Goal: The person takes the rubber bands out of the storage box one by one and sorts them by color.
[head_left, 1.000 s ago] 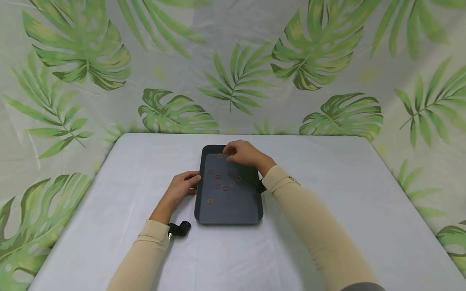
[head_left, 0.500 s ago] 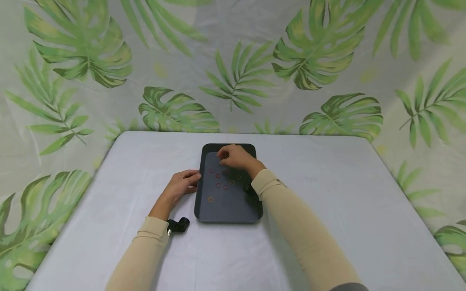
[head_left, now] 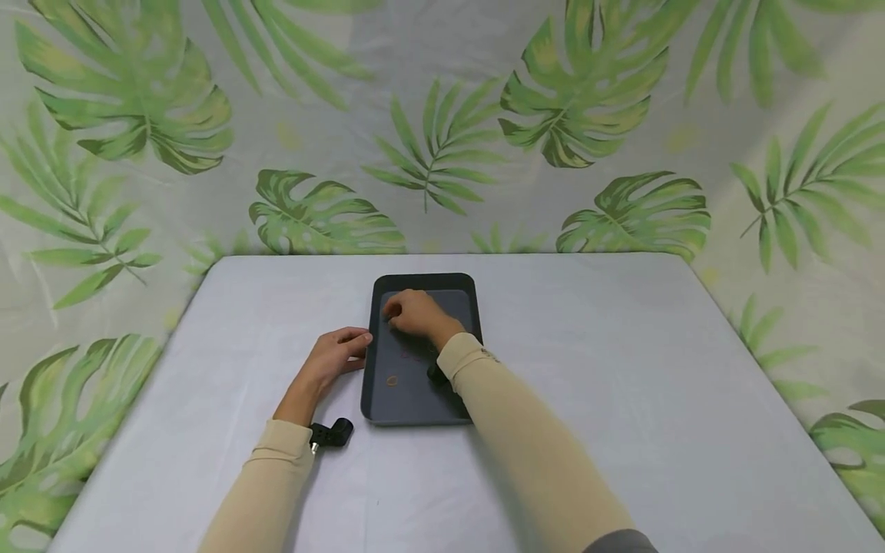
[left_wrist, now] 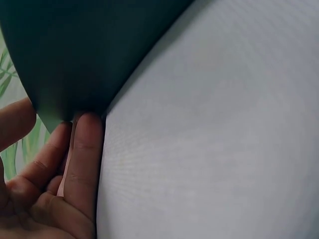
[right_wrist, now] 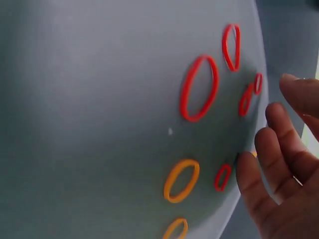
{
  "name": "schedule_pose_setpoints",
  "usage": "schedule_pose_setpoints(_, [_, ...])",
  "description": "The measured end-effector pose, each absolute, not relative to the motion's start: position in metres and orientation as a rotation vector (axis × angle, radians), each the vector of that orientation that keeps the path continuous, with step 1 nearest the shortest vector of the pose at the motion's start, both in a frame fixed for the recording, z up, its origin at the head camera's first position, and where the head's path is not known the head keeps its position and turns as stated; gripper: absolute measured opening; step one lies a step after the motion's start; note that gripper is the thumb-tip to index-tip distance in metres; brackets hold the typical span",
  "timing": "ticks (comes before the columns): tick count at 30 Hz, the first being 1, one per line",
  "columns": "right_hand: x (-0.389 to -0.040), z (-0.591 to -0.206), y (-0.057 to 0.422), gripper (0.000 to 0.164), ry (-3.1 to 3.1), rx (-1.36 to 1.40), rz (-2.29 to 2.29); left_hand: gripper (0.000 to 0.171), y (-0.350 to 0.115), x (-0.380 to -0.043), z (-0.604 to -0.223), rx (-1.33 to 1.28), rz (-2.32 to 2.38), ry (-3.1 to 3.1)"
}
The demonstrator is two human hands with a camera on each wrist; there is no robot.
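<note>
- Dark grey tray (head_left: 422,403) at centre frame in the head view, flat on the white tabletop (head_left: 588,399); the right hand (head_left: 416,313) hangs over its upper half, and the left hand (head_left: 336,355) touches its left rim. One orange band (head_left: 388,382) lies in the tray's lower left.
- Over to the left wrist view: fingers nearly straight against the tray's outer wall, thumb apart from them by the rim, lower left of frame. Stiff and light, that tray, I'd judge; the wall suits steadying.
- And the right wrist view: fingertips loosely bent, apart, nothing seen between them, right of frame. Red bands (right_wrist: 184,94) spread nearby, more orange bands (right_wrist: 168,185) below. Probably soft, stretchy, featherlight; best pinched by one side.
</note>
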State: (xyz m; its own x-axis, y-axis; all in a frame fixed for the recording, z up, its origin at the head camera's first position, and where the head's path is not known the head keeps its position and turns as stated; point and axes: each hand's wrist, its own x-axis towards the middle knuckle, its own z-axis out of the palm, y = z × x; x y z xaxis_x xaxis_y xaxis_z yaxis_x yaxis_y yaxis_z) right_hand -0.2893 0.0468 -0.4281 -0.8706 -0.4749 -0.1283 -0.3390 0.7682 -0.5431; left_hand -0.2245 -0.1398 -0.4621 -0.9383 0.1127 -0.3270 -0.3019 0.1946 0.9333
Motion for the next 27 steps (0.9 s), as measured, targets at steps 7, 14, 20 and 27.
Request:
schedule_pose_setpoints(7, [-0.289,-0.435,0.047,0.027,2.734,-0.639,-0.756,0.044,-0.140,-0.225,-0.464,-0.183,1.809,2.140])
schedule_pose_setpoints(14, [-0.290,-0.439,0.049,0.025,2.763,-0.641,-0.714,0.044,-0.141,-0.224,-0.463,-0.182,1.832,2.126])
schedule_pose_setpoints(20, [-0.291,-0.440,0.047,0.024,2.760,-0.588,-0.723,0.045,-0.141,-0.224,-0.462,-0.164,1.829,2.128])
schedule_pose_setpoints(27, [-0.293,-0.445,0.048,0.019,2.779,-0.588,-0.701,0.045,-0.141,-0.224,-0.463,-0.172,1.827,2.128])
